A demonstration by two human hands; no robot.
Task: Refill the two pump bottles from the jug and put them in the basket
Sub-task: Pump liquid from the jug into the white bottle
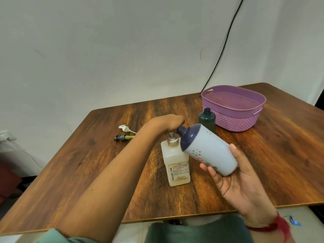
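The jug (177, 165), a translucent square bottle with a printed label and a white pump head (172, 140), stands mid-table. My left hand (168, 122) reaches over it, fingers curled down on top of the pump; the fingertips are hidden. My right hand (233, 179) grips the base of a white bottle with a navy top (208, 148). The bottle is tilted, its open neck against the left hand just above the pump. A dark green bottle (206, 119) stands upright without a pump, touching the purple basket (236, 120). The basket at the back right holds nothing.
Two loose pump heads lie at the left of the wooden table (105, 163): a white one (125, 128) and a dark one with a yellow tube (123, 137). A black cable (222, 50) hangs down the wall behind the basket.
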